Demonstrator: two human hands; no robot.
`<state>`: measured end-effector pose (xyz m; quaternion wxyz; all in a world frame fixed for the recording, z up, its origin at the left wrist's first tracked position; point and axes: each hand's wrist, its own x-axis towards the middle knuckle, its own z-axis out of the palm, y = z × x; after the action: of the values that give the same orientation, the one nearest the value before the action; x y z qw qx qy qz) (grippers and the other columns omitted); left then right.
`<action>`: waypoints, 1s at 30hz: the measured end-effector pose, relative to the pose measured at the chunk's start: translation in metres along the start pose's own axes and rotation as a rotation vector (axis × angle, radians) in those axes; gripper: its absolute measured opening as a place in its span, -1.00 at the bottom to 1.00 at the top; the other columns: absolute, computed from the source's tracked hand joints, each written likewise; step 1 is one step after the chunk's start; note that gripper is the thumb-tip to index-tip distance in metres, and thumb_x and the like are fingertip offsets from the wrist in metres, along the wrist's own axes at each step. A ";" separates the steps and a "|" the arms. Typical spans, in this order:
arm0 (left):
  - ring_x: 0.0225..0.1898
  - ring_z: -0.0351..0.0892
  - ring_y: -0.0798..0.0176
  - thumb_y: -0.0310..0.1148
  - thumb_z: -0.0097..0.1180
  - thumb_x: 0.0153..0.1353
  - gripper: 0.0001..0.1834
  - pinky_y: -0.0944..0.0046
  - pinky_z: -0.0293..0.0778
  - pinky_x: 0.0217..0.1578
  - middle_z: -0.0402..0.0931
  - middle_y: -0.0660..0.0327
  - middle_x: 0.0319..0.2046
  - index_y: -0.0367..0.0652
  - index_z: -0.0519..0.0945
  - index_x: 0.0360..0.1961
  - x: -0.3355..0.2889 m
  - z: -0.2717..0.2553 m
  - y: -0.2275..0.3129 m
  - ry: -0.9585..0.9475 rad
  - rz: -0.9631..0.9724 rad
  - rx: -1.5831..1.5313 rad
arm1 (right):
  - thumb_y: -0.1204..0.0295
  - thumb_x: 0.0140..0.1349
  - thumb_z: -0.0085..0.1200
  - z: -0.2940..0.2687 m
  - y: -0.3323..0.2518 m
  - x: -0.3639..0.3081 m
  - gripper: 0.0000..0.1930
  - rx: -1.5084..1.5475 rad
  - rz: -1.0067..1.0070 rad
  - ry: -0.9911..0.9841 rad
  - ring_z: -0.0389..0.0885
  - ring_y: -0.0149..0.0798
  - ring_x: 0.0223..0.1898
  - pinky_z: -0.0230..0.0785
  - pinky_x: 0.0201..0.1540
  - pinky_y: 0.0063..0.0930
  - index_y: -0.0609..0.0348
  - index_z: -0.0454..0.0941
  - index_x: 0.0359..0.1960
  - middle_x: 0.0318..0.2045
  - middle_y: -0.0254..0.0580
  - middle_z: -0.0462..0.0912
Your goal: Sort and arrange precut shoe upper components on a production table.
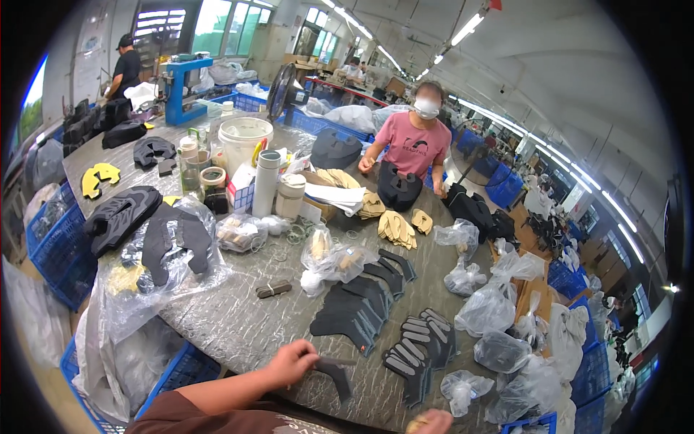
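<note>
My left hand (293, 362) is closed on one end of a dark grey, angled cut piece (335, 382), which hangs over the table's near edge. At the lower edge of the picture, my right hand (432, 422) is partly cut off and its fingers look closed, with a small yellowish bit by them. Beyond the hands lies an overlapping row of dark grey shoe-upper pieces (350, 311) with bluish edges. To its right is another stack of dark pieces with light grey strips (416, 351).
A small dark bundle (273, 289) and clear plastic bags (336, 260) lie on the worktable (224, 318). Tan pieces (396, 228) sit farther back, before a co-worker in pink (418, 148). Bottles and a white bucket (246, 137) stand left. Blue crates (61, 242) flank the table.
</note>
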<state>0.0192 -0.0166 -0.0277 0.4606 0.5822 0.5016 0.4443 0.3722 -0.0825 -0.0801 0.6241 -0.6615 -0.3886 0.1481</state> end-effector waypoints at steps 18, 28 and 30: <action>-0.77 0.15 0.49 -0.44 0.03 0.24 -0.98 0.54 0.03 -0.81 0.41 0.21 -0.60 -0.10 0.46 -0.30 0.015 -0.061 -0.045 -0.090 -0.397 -1.091 | 0.53 0.20 -0.09 -0.002 -0.131 0.028 -0.78 0.321 -0.257 0.154 0.41 -0.37 -0.15 0.27 -0.06 -0.46 0.30 0.41 -0.12 -0.15 -0.18 0.46; -0.65 0.24 0.46 -0.40 0.01 0.26 -0.96 0.46 0.22 -0.75 0.38 0.26 -0.53 -0.03 0.43 -0.27 0.026 -0.077 -0.106 0.045 -0.363 -0.938 | 0.53 0.04 0.15 0.105 -0.410 -0.042 -0.93 1.555 -0.731 -1.499 0.39 -0.13 -0.13 0.29 -0.13 -0.29 0.10 0.61 -0.41 -0.11 -0.07 0.38; -0.61 0.27 0.45 -0.42 0.02 0.26 -0.95 0.47 0.23 -0.75 0.40 0.25 -0.50 -0.05 0.43 -0.27 0.030 -0.081 -0.110 -0.070 -0.326 -1.016 | 0.52 0.09 0.11 0.126 -0.426 -0.063 -0.91 1.666 -0.813 -1.476 0.41 -0.10 -0.12 0.30 -0.12 -0.28 0.15 0.59 -0.35 -0.12 -0.03 0.41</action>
<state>-0.0762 0.0285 -0.1195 0.7640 0.2146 0.2916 0.5341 0.1048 -0.0712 0.2805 0.4886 0.3664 -0.6202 0.4923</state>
